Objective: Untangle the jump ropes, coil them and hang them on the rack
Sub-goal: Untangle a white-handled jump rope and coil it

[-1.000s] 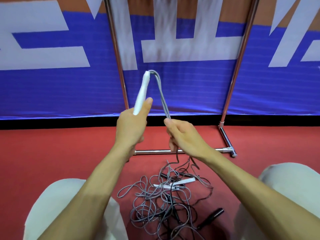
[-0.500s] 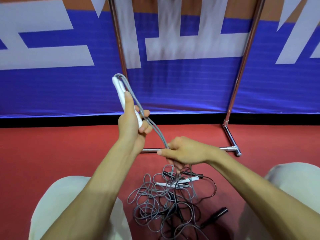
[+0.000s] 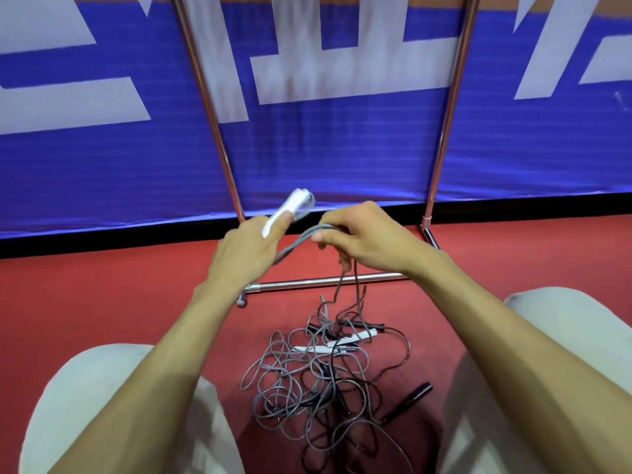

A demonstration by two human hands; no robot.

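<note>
Left fingers [image 3: 277,223] around white handle [image 3: 297,202], right fingers [image 3: 338,221] around grey rope [image 3: 293,247]; banner [image 3: 342,152] lettering illegible.

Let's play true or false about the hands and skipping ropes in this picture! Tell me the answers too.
1. The left hand holds a white handle. True.
2. The right hand pinches the grey rope. True.
3. Every handle is white. False: a black handle lies at the edge of the tangled pile.
4. The ropes are piled on a table. False: the tangled pile lies on the red floor.
</note>
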